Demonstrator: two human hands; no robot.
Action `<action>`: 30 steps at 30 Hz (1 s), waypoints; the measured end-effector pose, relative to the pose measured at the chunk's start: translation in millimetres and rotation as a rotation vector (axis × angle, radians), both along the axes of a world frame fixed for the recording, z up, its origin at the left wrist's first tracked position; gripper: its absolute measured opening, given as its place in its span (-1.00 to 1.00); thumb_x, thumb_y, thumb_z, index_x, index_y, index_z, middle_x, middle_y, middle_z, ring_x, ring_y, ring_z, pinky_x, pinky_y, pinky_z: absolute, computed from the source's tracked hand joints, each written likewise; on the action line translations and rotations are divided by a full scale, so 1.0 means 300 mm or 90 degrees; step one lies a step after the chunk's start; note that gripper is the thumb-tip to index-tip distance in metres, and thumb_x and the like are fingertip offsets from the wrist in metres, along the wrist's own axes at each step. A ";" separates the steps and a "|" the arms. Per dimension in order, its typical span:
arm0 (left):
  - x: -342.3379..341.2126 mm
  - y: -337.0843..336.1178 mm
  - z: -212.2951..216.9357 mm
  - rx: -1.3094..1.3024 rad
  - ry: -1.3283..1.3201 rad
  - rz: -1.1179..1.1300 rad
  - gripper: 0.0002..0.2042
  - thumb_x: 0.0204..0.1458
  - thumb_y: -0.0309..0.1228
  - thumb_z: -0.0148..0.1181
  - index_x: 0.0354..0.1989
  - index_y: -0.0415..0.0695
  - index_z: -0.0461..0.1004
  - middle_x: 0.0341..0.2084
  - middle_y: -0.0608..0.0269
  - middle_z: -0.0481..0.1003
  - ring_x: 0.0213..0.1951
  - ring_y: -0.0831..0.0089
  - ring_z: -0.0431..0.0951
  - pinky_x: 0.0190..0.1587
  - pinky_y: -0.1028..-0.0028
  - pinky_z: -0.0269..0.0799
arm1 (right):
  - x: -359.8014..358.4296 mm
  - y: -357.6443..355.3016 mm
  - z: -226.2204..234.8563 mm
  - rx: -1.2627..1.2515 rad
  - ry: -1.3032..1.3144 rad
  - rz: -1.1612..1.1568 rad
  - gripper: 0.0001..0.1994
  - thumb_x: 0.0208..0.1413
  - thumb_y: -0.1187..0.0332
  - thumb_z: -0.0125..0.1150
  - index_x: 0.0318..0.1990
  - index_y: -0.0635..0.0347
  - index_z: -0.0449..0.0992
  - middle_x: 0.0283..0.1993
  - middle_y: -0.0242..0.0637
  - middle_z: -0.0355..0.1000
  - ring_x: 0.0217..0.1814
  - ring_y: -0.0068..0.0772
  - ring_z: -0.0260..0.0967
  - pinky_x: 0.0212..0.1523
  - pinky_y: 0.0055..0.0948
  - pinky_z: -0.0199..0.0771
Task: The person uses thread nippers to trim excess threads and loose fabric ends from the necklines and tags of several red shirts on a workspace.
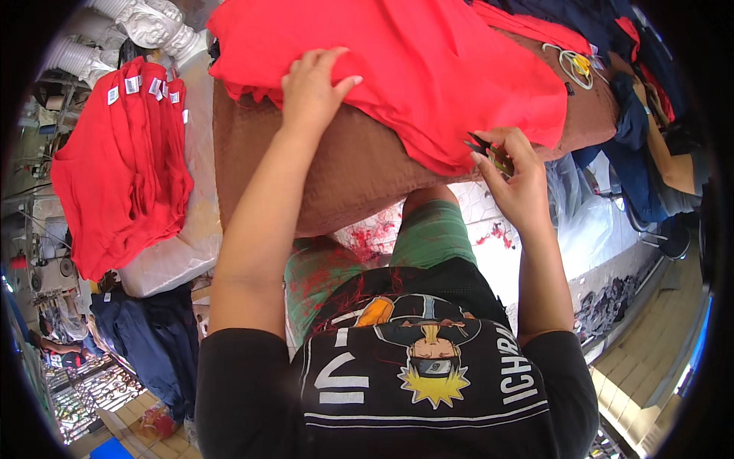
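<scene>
A piece of bright red cloth (428, 76) lies spread over a brown padded surface (336, 187) in front of me. Flat on its left part rests my left hand (312, 92), its thumb and fingers apart. My right hand (521, 180) holds a small pair of thread snips (498, 159) by the near right edge of the cloth. The dark blades point left, over the cloth's edge, and look parted. Whether a thread lies between them is too small to tell.
Red garments with white tags (126, 168) are stacked on a plastic-wrapped mattress (183, 256) at left. Dark blue clothing (149, 344) hangs below. A white cord with a yellow part (579, 67) lies far right, near another person's arm (661, 153). Red thread scraps (371, 237) litter the floor.
</scene>
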State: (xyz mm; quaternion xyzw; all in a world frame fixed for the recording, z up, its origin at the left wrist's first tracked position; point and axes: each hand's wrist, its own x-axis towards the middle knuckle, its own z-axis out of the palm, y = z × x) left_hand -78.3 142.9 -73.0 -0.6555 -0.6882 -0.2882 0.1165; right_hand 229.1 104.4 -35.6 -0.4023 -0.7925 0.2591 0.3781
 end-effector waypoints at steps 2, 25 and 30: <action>0.020 0.031 -0.060 -0.006 -0.003 0.015 -0.67 -0.06 -0.15 0.32 -0.10 0.07 0.56 -0.14 0.25 0.50 -0.07 0.23 0.47 -0.03 0.21 0.35 | 0.002 -0.003 0.003 0.001 -0.003 -0.010 -0.77 -0.02 0.51 0.31 -0.17 0.31 0.50 -0.26 -0.23 0.41 -0.31 -0.38 0.43 -0.29 -0.48 0.45; -0.070 -0.498 0.429 -0.442 -0.380 -0.337 -0.67 0.11 -0.29 0.14 -0.02 -0.23 0.49 0.03 0.08 0.46 0.16 0.24 0.38 0.22 0.29 0.21 | 0.103 -0.183 0.396 -0.203 0.073 1.332 -0.73 0.24 0.34 -0.09 -0.10 0.31 0.48 -0.35 -0.37 0.33 -0.40 -0.57 0.35 -0.51 -0.61 0.24; 0.256 -0.370 0.168 -0.269 -0.015 -0.339 -0.36 -0.14 -0.21 0.36 0.18 -0.08 0.34 0.16 0.09 0.33 0.24 0.13 0.24 0.28 0.17 0.10 | 0.206 -0.134 0.535 -0.070 -0.054 1.239 -0.76 0.22 0.32 0.04 -0.07 0.25 0.49 -0.36 -0.47 0.36 -0.44 -0.65 0.36 -0.57 -0.58 0.25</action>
